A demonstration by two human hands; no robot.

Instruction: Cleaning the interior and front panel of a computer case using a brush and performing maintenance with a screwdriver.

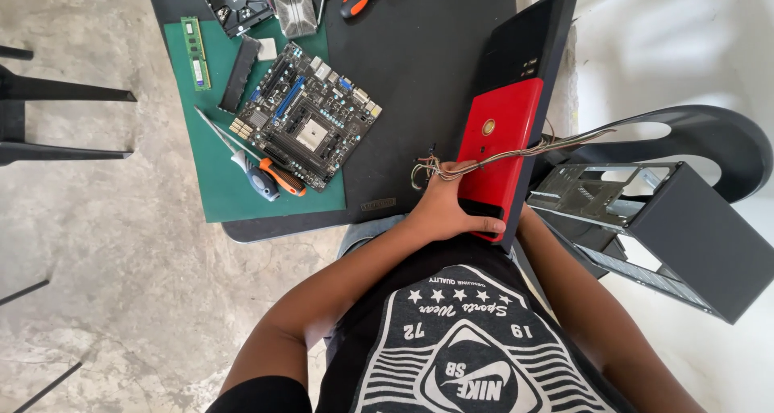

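My left hand (448,208) grips the near end of a red and black computer case front panel (506,131), thumb across its lower edge. The panel stands tilted at the right edge of the black table (427,58). A bundle of thin wires (451,169) trails from the panel over my left hand. My right hand is hidden behind the panel; only its forearm (580,300) shows. A bare motherboard (305,116) lies on a green mat (211,171) to the left.
Two screwdrivers (256,171) lie on the mat beside the motherboard, with a memory stick (193,52) and other parts farther back. An open black computer case (661,228) rests on a black plastic chair (709,139) at right. Concrete floor lies to the left.
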